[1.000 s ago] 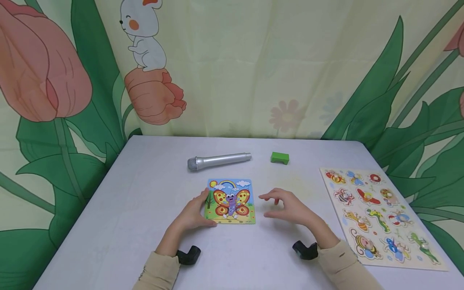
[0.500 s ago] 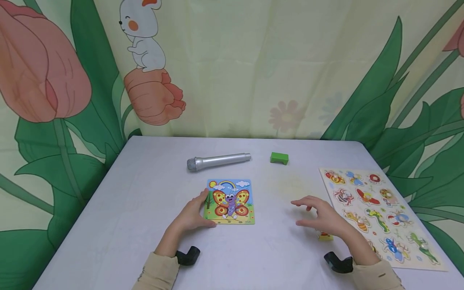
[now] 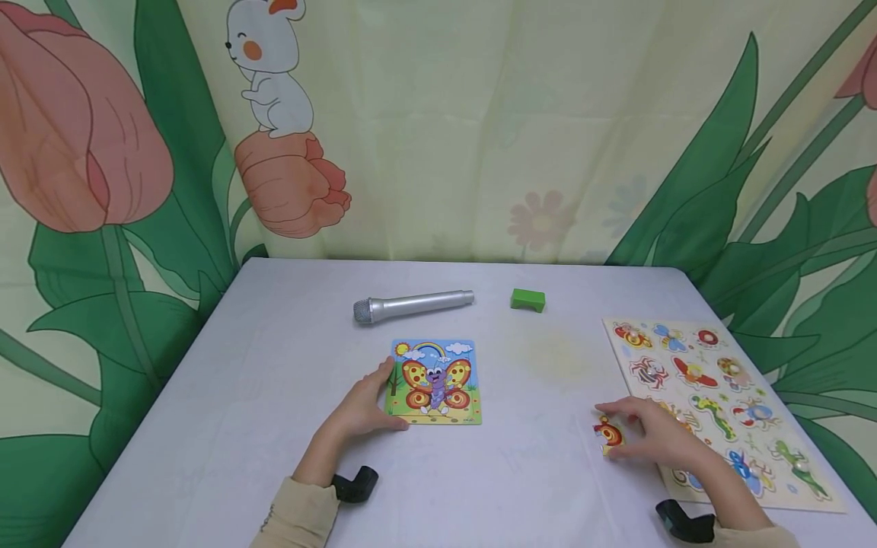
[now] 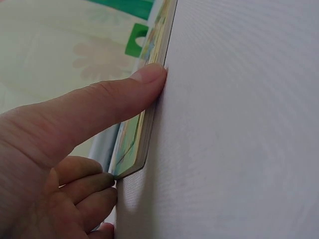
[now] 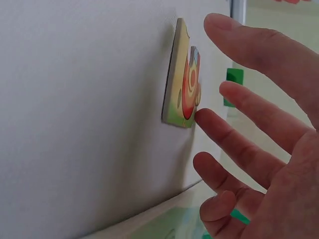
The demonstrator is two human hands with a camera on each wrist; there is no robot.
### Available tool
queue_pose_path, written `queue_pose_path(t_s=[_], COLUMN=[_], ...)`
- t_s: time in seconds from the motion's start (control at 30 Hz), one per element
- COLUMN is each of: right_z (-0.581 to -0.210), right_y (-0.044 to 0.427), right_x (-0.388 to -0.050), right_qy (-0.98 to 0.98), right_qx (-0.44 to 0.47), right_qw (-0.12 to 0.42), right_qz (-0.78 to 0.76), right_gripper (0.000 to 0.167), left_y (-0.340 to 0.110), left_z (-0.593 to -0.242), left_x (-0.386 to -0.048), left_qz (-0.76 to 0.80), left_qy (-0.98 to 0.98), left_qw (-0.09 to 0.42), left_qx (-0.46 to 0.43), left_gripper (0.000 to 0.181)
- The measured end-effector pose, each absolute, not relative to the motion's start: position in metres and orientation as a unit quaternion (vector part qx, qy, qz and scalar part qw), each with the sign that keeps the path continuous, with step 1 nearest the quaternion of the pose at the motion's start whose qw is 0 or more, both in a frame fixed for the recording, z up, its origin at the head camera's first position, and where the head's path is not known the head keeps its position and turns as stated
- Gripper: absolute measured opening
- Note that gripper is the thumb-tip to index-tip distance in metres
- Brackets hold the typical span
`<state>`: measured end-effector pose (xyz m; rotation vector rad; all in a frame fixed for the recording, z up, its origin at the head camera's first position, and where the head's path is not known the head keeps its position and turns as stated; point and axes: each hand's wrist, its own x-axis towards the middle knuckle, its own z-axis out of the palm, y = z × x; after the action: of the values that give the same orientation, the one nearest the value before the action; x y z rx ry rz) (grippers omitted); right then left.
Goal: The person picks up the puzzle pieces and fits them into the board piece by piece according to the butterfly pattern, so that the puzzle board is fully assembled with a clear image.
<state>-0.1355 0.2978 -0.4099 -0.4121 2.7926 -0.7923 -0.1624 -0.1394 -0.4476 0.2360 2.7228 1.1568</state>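
Observation:
My left hand (image 3: 361,401) rests at the lower left corner of a square butterfly picture puzzle (image 3: 437,384). Its thumb lies straight against the puzzle's near edge, as the left wrist view shows, and the fingers touch the left side. At the right, my right hand (image 3: 658,435) reaches over a small jigsaw piece (image 3: 607,432) with a red and yellow swirl. Seen from the right wrist, that jigsaw piece (image 5: 182,94) lies on the white tabletop, with spread fingers beside it. Whether a fingertip touches it, I cannot tell.
A large board (image 3: 754,457) with several insect pictures lies at the right, partly under my right hand and forearm. Toward the back are a silver microphone (image 3: 414,304) and a green block (image 3: 528,300). A printed curtain (image 3: 438,137) hangs behind the table.
My right hand has moved right and nearer, from beside the butterfly puzzle to the jigsaw piece. That piece now shows between thumb and fingers. My left hand has stayed at the puzzle.

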Motion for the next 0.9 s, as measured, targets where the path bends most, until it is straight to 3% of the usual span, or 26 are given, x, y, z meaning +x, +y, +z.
queue_pose_path(t_s=[0.9], right_z=[-0.4159], right_y=[0.3012], right_x=[-0.1284], right_qy=[0.961], right_qx=[-0.121], right_qw=[0.099], right_qz=[-0.228], right_gripper=[0.052], left_y=[-0.1394], left_z=[-0.4464], left_x=[-0.1616], left_qz=[0.39], left_qy=[0.914], left_qw=[0.087], left_qx=[0.076], left_gripper=[0.107])
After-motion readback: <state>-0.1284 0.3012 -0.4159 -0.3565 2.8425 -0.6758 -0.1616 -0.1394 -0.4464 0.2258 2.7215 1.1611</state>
